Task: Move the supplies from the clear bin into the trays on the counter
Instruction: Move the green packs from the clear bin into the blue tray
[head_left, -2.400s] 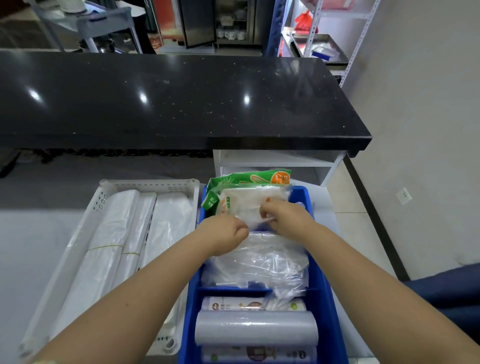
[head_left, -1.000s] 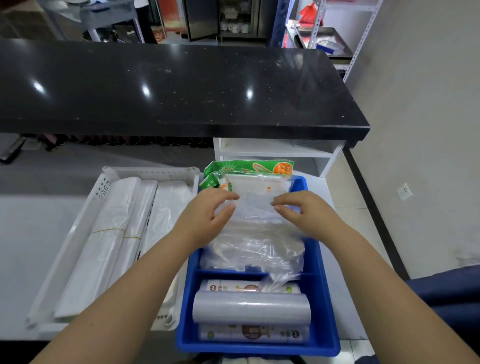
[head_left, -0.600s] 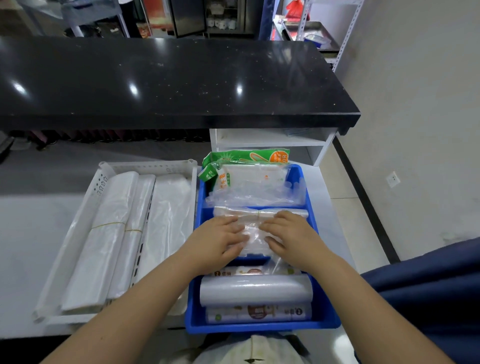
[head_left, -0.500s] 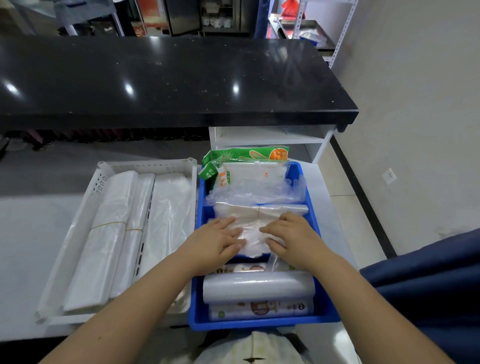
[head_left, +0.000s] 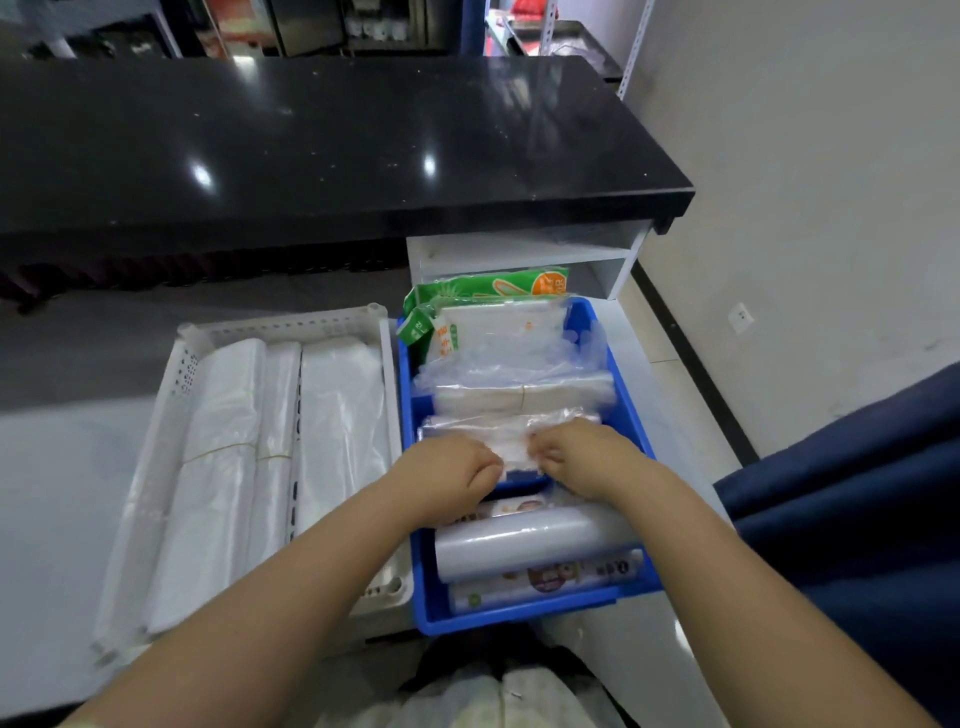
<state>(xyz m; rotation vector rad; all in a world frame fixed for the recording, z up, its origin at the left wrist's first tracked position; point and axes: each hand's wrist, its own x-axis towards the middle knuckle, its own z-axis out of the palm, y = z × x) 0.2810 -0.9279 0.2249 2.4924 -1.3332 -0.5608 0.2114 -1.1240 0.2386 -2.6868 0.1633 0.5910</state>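
A blue tray on the counter holds green packets at its far end, bundles of clear plastic bags in the middle, and rolls of film at its near end. My left hand and my right hand both pinch a bundle of clear bags standing in the tray's middle section, fingers curled on its near edge. Beside it on the left, a white perforated tray holds three long stacks of white plastic bags. No clear bin shows.
A black glossy counter top runs across the back, with a white open shelf under its right end. A wall and a dark blue cushion are on the right. Light clothing shows at the bottom edge.
My hands went from the far clear bags to a bundle nearer me in the blue tray and pinched it. The bags in the middle stand more upright and separated.
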